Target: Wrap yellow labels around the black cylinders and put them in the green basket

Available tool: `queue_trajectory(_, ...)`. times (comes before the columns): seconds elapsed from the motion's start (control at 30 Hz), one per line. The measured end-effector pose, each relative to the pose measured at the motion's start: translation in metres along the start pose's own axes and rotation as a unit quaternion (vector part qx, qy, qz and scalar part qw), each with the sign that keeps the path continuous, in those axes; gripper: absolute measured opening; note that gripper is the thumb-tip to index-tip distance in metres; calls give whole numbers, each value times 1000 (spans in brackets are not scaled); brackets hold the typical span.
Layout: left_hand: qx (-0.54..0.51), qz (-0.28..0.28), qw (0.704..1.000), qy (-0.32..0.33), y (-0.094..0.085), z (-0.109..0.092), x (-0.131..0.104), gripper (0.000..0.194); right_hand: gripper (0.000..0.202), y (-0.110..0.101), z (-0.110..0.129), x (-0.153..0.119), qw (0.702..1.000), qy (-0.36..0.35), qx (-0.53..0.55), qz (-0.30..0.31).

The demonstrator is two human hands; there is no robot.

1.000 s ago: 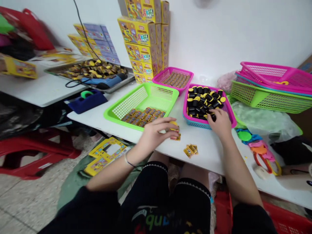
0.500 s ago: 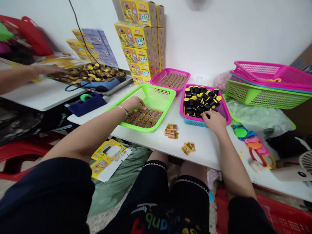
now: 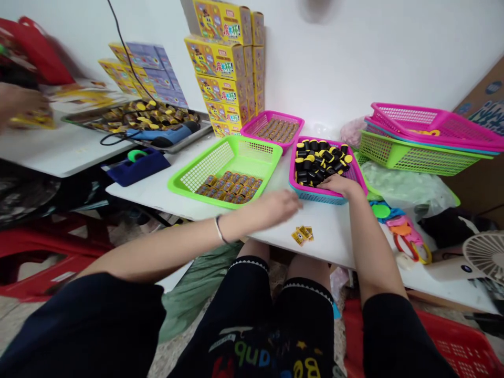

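Note:
My left hand [image 3: 281, 207], smeared by motion, is over the white table [image 3: 331, 236] between the two front baskets; whether it holds anything cannot be made out. My right hand [image 3: 336, 184] reaches into the pink basket [image 3: 360, 184], its fingertips among black cylinders with yellow lids [image 3: 315, 157] and partly hidden. The green basket [image 3: 179, 181] on the left holds rows of small wrapped cylinders [image 3: 232, 186]. A few yellow printed cards [image 3: 302, 234] lie near the table's front edge, below my hands.
Yellow boxes [image 3: 220, 60] stand stacked by the wall. Behind the green basket is another pink basket [image 3: 271, 115]. On the left are a blue tape dispenser [image 3: 137, 168], a full metal tray [image 3: 189, 139] and another person's hand [image 3: 19, 100]. Stacked baskets [image 3: 417, 152] and a fan [image 3: 486, 252] stand right.
My left hand has left the green basket and moved right, now covering the spot where the pinker card pile lay. My right hand has shifted slightly within the basket. The other person's hand has moved left.

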State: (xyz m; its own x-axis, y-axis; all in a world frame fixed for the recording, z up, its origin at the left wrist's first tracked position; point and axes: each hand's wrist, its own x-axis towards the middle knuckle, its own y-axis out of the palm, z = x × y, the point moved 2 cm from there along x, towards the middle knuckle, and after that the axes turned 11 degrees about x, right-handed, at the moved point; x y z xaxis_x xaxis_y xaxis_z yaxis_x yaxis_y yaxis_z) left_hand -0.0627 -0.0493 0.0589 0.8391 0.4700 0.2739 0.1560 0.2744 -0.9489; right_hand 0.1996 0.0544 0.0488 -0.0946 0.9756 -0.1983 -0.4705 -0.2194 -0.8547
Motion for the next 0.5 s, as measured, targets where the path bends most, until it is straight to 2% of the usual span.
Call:
queue_trajectory(0.03,19,7,1000,18,6,-30,-3,35,34,0,-1,0,1000,3,10,11)
queue_trajectory(0.1,73,33,997,2,24,-76,-13,48,35,0,-3,-1,999,12,22,23)
queue_trajectory(0.13,93,52,994,-12,34,-92,-19,51,34,0,-4,-1,999,19,22,25)
queue_trajectory(0.2,117,89,989,-21,54,-111,-30,48,32,-2,-4,1,999,34,14,27)
queue_trajectory(0.27,116,100,988,-8,67,-117,-37,41,30,-4,0,3,999,40,5,28)
queue_trajectory(0.33,94,87,992,18,68,-117,-41,39,31,-6,5,5,999,35,-3,24)
queue_trajectory(0.4,57,85,994,42,60,-113,-42,37,28,-6,9,5,1000,22,-7,17)
queue_trajectory(0.5,-23,100,994,31,46,-100,-38,42,19,-6,11,1,1000,-7,-3,-8)
